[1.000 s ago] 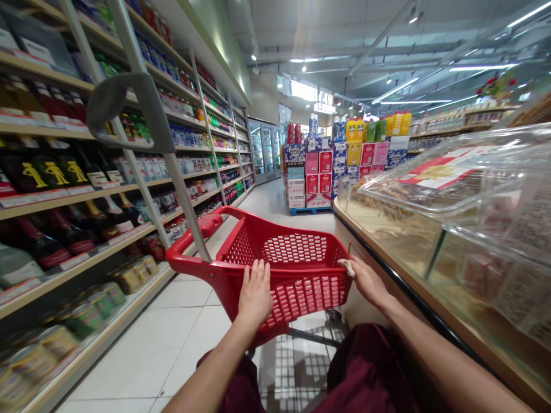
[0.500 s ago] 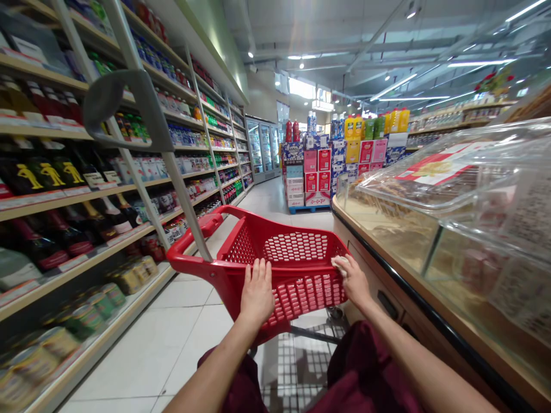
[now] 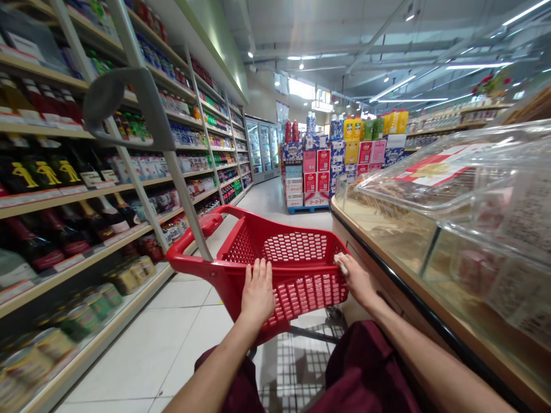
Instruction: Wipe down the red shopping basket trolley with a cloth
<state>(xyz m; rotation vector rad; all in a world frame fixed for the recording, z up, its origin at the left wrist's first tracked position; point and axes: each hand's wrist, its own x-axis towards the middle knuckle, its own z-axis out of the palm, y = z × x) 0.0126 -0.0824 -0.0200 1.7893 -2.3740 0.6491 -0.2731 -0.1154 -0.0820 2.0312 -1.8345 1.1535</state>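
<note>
A red plastic shopping cart [image 3: 301, 268] with meshed sides stands in front of me, its basket holding nothing that I can see. My left hand [image 3: 258, 292] lies flat on the cart's near side, fingers stretched over the top rim. At the right end of the basket, my right hand [image 3: 358, 280] presses a crumpled white cloth [image 3: 340, 261] against the rim, fingers curled on it. Part of the cloth is hidden under those fingers. From the cart's left end rises a metal pole with a grey loop handle [image 3: 166, 109].
Drink shelves [image 3: 77, 198] run along the left, with bottles and cans. On the right stands a wood-sided display counter [image 3: 387, 281] holding clear-lidded packages [image 3: 439, 166]. Ahead, stacked drink cartons [image 3: 316, 183] sit on a blue pallet [image 3: 307, 209]. White floor tiles [image 3: 185, 327] lie beneath.
My right hand has slid slightly to the right with the cloth, onto the corner of the rim. My left hand stays in place, and the cart has not visibly moved.
</note>
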